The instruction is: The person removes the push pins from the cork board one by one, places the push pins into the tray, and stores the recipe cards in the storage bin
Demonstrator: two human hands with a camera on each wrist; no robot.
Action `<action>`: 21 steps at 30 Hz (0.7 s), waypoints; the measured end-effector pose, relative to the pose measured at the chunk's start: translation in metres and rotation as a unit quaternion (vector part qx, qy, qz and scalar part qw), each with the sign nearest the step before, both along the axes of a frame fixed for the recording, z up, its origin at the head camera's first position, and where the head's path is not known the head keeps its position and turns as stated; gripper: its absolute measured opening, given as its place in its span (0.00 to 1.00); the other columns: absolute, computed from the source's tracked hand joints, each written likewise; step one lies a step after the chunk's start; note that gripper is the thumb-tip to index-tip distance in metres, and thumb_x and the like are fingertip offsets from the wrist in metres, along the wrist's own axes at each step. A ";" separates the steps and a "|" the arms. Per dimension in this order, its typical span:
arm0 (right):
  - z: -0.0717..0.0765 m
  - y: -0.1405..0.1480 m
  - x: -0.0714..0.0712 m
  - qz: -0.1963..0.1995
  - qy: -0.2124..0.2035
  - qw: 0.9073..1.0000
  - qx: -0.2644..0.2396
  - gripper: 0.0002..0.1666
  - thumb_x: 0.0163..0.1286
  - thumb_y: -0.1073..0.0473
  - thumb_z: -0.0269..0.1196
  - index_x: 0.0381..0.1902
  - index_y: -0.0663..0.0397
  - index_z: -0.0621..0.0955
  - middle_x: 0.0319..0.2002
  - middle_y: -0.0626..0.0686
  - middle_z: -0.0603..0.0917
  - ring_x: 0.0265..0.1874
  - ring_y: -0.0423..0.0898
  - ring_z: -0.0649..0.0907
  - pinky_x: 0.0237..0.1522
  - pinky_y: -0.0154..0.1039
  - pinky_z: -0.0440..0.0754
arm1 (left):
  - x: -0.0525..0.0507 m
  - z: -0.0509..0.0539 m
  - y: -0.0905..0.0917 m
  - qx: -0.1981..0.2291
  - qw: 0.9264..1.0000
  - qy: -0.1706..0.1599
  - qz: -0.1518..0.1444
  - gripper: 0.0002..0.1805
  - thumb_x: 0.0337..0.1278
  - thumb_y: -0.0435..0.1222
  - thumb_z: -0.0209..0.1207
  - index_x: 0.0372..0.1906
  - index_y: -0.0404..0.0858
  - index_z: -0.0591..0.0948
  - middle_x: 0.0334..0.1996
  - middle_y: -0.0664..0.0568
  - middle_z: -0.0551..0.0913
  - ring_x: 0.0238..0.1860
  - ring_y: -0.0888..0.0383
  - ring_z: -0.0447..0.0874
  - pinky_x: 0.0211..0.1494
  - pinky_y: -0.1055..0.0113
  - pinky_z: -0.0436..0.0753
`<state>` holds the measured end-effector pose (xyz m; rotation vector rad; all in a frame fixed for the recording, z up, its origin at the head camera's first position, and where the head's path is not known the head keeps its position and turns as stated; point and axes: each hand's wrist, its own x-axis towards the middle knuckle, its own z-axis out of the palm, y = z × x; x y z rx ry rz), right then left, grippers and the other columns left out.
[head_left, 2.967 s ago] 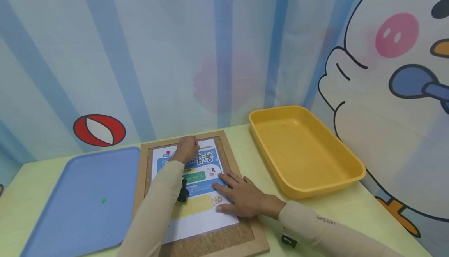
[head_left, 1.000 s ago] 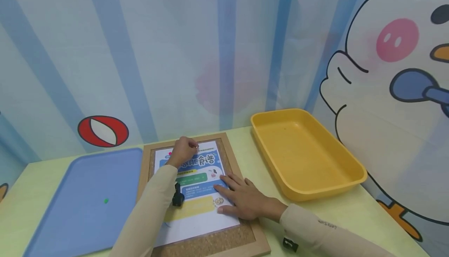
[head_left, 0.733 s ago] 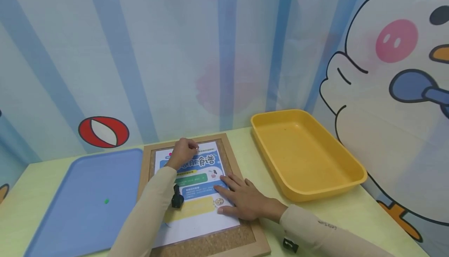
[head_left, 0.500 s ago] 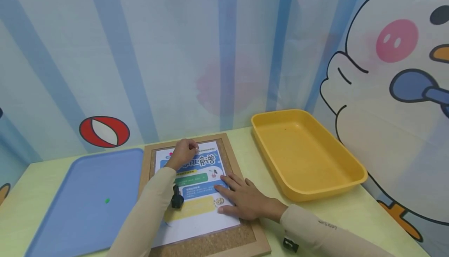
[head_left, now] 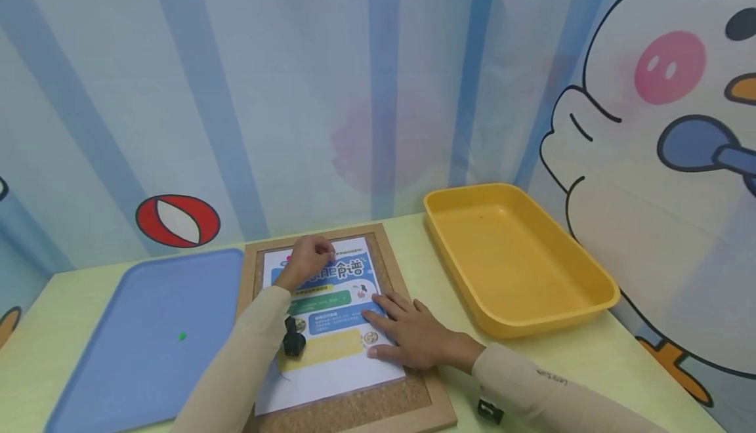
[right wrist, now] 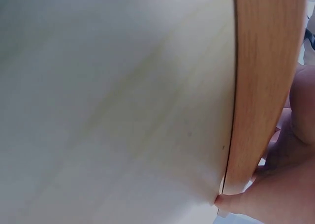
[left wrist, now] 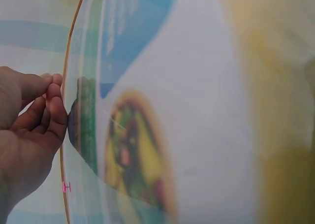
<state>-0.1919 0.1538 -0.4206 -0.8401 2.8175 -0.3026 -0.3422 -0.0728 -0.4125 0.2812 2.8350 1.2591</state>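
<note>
A printed paper sheet (head_left: 342, 377) with blue, green and yellow blocks lies on a wood-framed corkboard (head_left: 378, 401). My left hand (head_left: 304, 262) is over the sheet's upper part, its thumb and curled fingertips meeting in a pinch. The tiny thing between these fingertips is hidden, so its kind cannot be told. In the left wrist view, a pink push pin (left wrist: 66, 187) stands at the sheet beside the left hand (left wrist: 32, 125). Fingers spread, my right hand (head_left: 413, 334) rests flat on the sheet's right edge and the frame.
A blue tray (head_left: 147, 302) with a small green piece (head_left: 182, 336) lies left of the corkboard. A yellow tub (head_left: 508, 262) stands at the right, near the back. Behind the pale yellow table (head_left: 472, 380) hangs a striped cartoon curtain (head_left: 307, 92).
Over the last three seconds my left wrist has shifted slightly left and turned, its fingertips staying near the same spot. The right hand keeps its place on the sheet.
</note>
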 end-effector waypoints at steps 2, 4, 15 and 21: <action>0.000 0.000 0.000 0.000 0.001 1.000 0.001 0.41 0.73 0.29 0.47 0.78 0.38 0.59 0.81 0.52 0.52 0.80 0.56 0.49 0.71 0.70 0.57 | 0.004 0.000 -0.001 0.004 1.000 -0.004 -0.002 0.05 0.64 0.30 0.61 0.40 0.35 0.86 0.40 0.45 0.82 0.41 0.52 0.78 0.46 0.62 0.76; -0.001 0.000 0.000 0.000 0.002 1.000 -0.001 0.41 0.73 0.30 0.47 0.78 0.38 0.60 0.81 0.52 0.52 0.80 0.56 0.50 0.70 0.70 0.58 | 0.009 0.001 -0.001 0.011 1.000 -0.009 -0.004 0.06 0.63 0.31 0.62 0.42 0.34 0.87 0.40 0.45 0.83 0.40 0.52 0.78 0.45 0.64 0.77; -0.001 -0.001 0.002 0.005 0.007 1.000 -0.011 0.41 0.74 0.31 0.48 0.78 0.40 0.60 0.80 0.54 0.53 0.80 0.58 0.51 0.69 0.72 0.58 | 0.041 0.007 -0.013 0.056 0.998 -0.024 -0.006 0.07 0.63 0.29 0.62 0.41 0.31 0.87 0.37 0.43 0.88 0.33 0.58 0.83 0.36 0.68 0.79; -0.001 -0.001 0.002 0.003 0.007 1.000 -0.012 0.41 0.74 0.31 0.48 0.78 0.40 0.60 0.80 0.54 0.53 0.80 0.58 0.51 0.70 0.71 0.57 | 0.062 0.016 -0.030 0.075 0.996 -0.039 -0.012 0.08 0.64 0.27 0.60 0.43 0.28 0.86 0.38 0.43 0.88 0.35 0.59 0.85 0.39 0.67 0.84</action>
